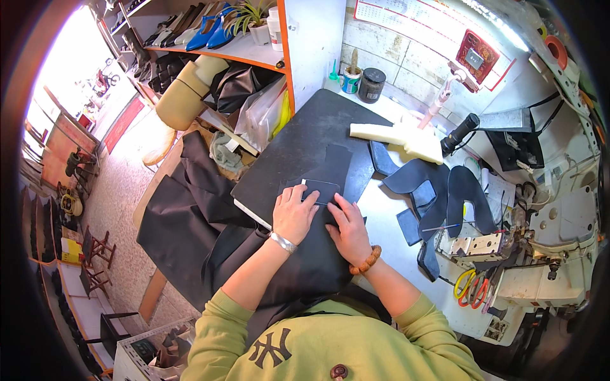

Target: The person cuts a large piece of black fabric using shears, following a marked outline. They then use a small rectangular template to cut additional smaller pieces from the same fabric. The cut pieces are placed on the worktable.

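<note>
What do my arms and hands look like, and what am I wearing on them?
Your sleeves are yellowish green, ending near the elbows and leaving the forearms bare. Your left hand has a silver bangle at the wrist; your right hand has a brown beaded bracelet. Neither wears a glove.

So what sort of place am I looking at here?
Probably a small shoemaking or shoe-repair workshop: blue shoes stand on a shelf, curved dark pieces lie on the right, and beyond them is what looks like a sewing machine.
</note>
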`<action>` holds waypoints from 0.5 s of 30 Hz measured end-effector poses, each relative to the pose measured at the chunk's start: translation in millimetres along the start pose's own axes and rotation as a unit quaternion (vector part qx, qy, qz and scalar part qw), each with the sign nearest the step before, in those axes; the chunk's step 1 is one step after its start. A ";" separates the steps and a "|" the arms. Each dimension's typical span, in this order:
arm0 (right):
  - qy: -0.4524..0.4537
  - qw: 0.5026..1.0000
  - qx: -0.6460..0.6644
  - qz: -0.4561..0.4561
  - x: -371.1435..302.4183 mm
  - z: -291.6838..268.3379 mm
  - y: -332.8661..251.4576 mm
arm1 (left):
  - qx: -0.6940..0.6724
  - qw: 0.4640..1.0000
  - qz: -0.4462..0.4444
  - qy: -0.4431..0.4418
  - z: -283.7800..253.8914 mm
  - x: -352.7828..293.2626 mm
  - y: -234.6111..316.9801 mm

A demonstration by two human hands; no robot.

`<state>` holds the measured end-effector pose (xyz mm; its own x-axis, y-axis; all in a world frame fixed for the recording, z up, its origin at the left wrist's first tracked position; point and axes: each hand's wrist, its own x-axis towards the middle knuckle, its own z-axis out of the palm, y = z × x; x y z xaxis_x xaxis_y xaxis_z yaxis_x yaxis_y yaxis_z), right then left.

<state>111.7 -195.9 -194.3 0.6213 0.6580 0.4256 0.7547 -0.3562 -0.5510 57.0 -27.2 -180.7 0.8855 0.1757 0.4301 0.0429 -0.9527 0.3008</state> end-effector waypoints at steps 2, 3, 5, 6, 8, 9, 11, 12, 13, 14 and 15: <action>-0.020 1.000 0.006 0.007 -4.8 0.1 0.5 | 0.011 0.999 0.038 0.009 2.6 4.1 -4.2; -0.020 1.000 0.005 0.006 -6.1 0.5 1.3 | 0.022 0.998 0.063 -0.003 4.3 5.8 -6.1; -0.017 1.000 0.014 0.005 -6.9 1.2 3.6 | 0.042 0.993 0.109 -0.014 7.2 8.9 -10.3; -0.015 1.000 0.023 0.005 -7.1 1.6 4.4 | 0.051 0.990 0.129 -0.020 8.3 9.9 -12.2; -0.009 0.999 0.036 0.003 -7.1 2.3 5.8 | 0.111 0.975 0.192 -0.008 9.7 10.9 -14.8; -0.005 0.999 0.040 0.003 -7.1 2.5 6.1 | 0.131 0.968 0.214 -0.006 10.1 11.3 -15.7; -0.001 0.999 0.046 0.003 -7.3 2.6 6.2 | 0.158 0.956 0.247 -0.006 10.4 11.9 -16.7; 0.000 0.999 0.048 0.003 -7.3 2.3 6.1 | 0.165 0.952 0.258 -0.006 10.4 12.3 -16.9; 0.001 0.999 0.050 0.005 -7.2 2.0 5.9 | 0.172 0.948 0.268 -0.007 10.2 12.6 -17.1; 0.001 0.999 0.052 0.005 -7.0 1.7 5.7 | 0.156 0.951 0.268 -0.001 9.9 12.9 -17.3; 0.000 0.999 0.053 0.006 -6.9 1.2 5.6 | 0.139 0.954 0.267 0.005 9.6 13.1 -17.5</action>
<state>111.4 -201.7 -201.1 0.6304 0.6535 0.4190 0.7205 -0.2916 -0.6292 72.3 -10.6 -188.4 0.8112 -0.3525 0.4666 -0.2912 -0.9354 -0.2004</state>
